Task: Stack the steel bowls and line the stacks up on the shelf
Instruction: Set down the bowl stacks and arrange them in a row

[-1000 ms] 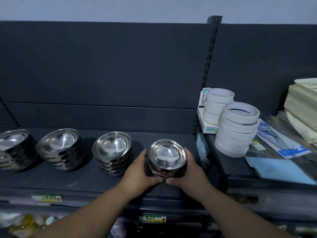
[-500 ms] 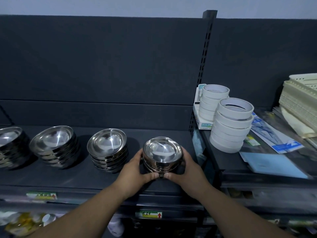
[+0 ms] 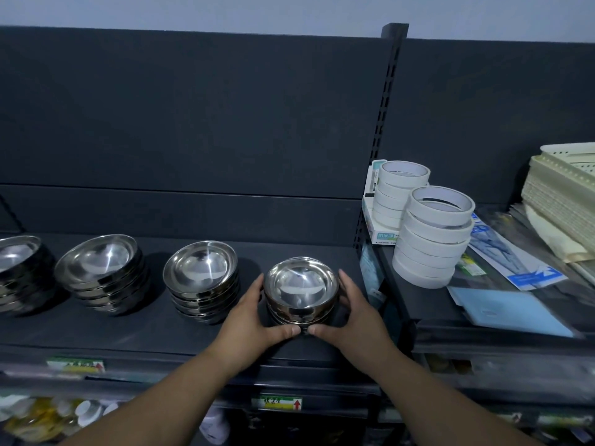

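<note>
A small stack of steel bowls (image 3: 301,289) stands on the dark shelf (image 3: 145,329), at the right end of a row. My left hand (image 3: 249,320) cups its left side and my right hand (image 3: 351,312) cups its right side; both thumbs meet at the front of its base. To its left stand three taller bowl stacks: one close by (image 3: 201,278), one further left (image 3: 101,273), and one cut off by the frame's left edge (image 3: 19,268). All bowls sit mouth up.
A slotted upright post (image 3: 383,140) divides this shelf from a higher shelf on the right, which carries two stacks of white tape rolls (image 3: 433,236), blue packets (image 3: 512,309) and cream plastic trays (image 3: 563,207). Price labels (image 3: 280,403) run along the shelf front.
The stack between my hands has shifted slightly back onto the shelf and sits lower in my grip. My hands stay on both sides of it. The other stacks have not moved.
</note>
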